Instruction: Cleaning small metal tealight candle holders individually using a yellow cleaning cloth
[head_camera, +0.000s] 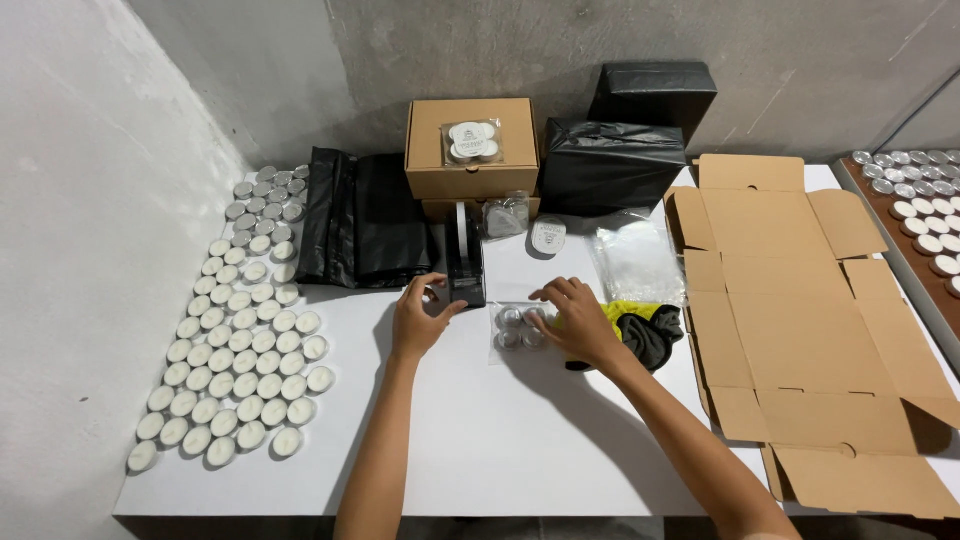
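Left hand (420, 318) is gripping the black tape dispenser (465, 262), fingers curled narrow around its near end. Right hand (575, 320) is pressing down on a clear pouch of tealights (512, 328), fingers spread wide over its right edge; the pouch is lying flat on the worktop (520, 440) between both hands. Just right of the right fingers: yellow-black cloth (640, 325), touching the wrist. Beyond it: clear bags (635, 255), then flat cardboard (800, 310). Far left of the left fingers: rows of tealights (235, 340). Behind the dispenser: brown box (470, 150), black bags (365, 220).
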